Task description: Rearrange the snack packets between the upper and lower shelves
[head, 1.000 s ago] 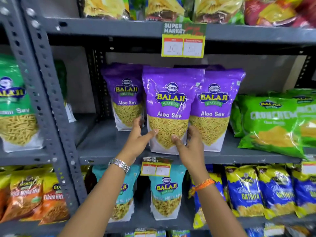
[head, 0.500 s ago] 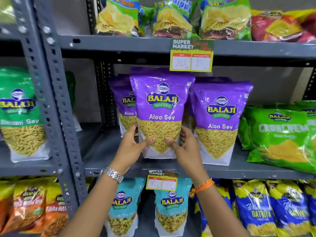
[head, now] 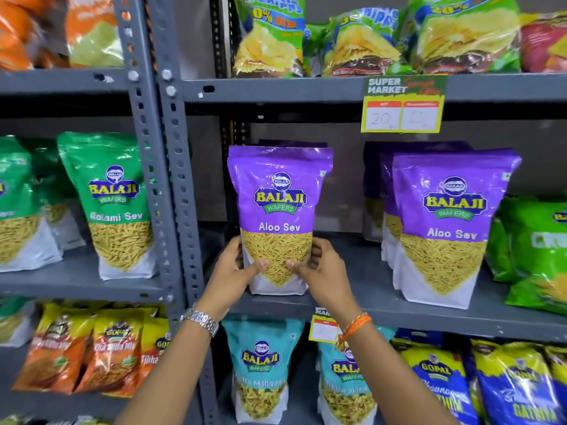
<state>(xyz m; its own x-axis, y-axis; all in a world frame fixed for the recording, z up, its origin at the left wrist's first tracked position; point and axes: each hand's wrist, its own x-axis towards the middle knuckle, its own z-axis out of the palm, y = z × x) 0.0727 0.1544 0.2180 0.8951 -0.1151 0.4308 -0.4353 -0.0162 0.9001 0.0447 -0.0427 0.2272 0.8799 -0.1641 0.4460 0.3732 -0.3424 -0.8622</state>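
A purple Balaji Aloo Sev packet (head: 279, 197) stands upright at the left end of the middle shelf (head: 383, 308), in front of another purple packet. My left hand (head: 233, 271) grips its lower left side and my right hand (head: 319, 268) its lower right side, thumbs on the front. More purple Aloo Sev packets (head: 451, 222) stand to the right, with a gap between. On the lower shelf stand teal Balaji packets (head: 260, 366). The upper shelf (head: 276, 87) carries green chips bags (head: 273, 38).
A grey perforated upright (head: 175, 191) divides this bay from the left one, which holds green Ratlami Sev packets (head: 113, 204) and orange Gopal packets (head: 92, 351). A price tag (head: 403, 108) hangs from the upper shelf. Green packets (head: 534, 250) and blue-yellow Gopal packets (head: 441, 384) fill the right.
Both hands have carried the purple packet leftwards along the middle shelf, away from the other purple packets, to its left end. The camera view has shifted up and left.
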